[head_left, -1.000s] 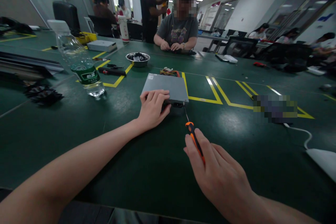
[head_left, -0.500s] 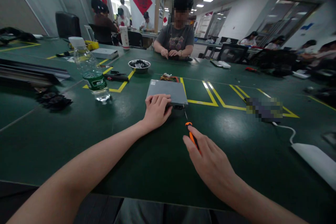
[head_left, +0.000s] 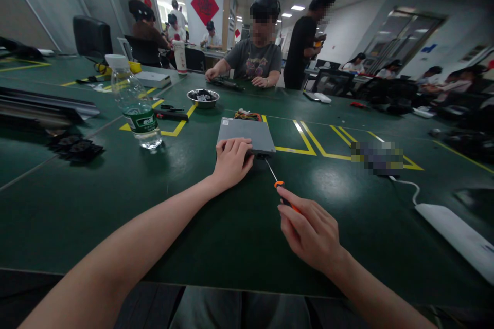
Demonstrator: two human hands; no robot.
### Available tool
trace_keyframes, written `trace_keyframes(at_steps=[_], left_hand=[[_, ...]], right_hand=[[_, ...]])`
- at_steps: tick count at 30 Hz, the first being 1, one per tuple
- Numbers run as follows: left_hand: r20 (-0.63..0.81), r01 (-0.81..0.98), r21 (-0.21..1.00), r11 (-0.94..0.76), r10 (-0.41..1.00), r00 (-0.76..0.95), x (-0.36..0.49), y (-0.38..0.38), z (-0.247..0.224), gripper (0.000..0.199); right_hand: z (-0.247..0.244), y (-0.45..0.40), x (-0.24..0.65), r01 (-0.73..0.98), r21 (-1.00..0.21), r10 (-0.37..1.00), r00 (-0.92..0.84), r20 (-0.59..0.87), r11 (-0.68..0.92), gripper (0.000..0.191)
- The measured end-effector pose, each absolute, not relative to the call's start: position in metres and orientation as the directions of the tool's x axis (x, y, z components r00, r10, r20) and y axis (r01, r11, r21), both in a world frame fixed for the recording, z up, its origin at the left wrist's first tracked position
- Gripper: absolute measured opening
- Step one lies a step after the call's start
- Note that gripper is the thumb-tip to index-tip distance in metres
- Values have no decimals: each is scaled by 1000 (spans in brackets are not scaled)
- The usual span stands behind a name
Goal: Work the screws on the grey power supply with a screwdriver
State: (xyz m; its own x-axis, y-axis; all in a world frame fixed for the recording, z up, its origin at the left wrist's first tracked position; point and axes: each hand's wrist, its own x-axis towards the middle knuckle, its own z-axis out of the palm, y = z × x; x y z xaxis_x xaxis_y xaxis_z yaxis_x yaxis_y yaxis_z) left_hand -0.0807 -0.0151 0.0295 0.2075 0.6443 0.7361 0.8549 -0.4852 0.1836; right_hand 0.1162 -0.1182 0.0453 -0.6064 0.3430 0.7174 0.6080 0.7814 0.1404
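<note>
A flat grey metal power supply [head_left: 250, 131] lies on the green table, with coloured wires [head_left: 249, 115] bunched at its far side. My left hand [head_left: 233, 162] grips its near edge, fingers on the top and thumb at the front face. In my right hand [head_left: 311, 223] is a screwdriver [head_left: 279, 185] with an orange and black handle, held between thumb and fingers. Its thin shaft slants up and left to the front face of the power supply. Whether the tip sits in a screw is too small to tell.
Left of the power supply stands a water bottle [head_left: 141, 118]. Beyond are a metal bowl [head_left: 203, 98] of small dark parts and some dark-handled tools [head_left: 170, 113]. A white device [head_left: 455, 234] with a cable lies at right. Across the table sits a co-worker [head_left: 254, 56].
The screwdriver leans more to the left, and its tip has shifted left along the front face. My right hand's fingers have shifted on the handle. The co-worker's hands have moved apart.
</note>
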Motion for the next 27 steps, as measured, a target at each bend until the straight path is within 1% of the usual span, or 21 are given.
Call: trace_keyframes(at_steps=[4,15,22,27], left_hand=[[743,852,179,-492,635,210,-80,-15,29,15],[750,859,168,-484,628,207,-80,-16,26,17],[745,856,179,-485,635,204,-80,-17,27,16],[742,860,178,-478,640,202,-79,-17,27,16]], right_hand=[[42,-115,108,556,174,301,-657,691,813,20],[38,-108,106,586,170,334,-650,683,793,21],[37,-108,104,622,109,374,-592,714,776,24],[41,-104,101,626,41,388,-533,752,779,25]])
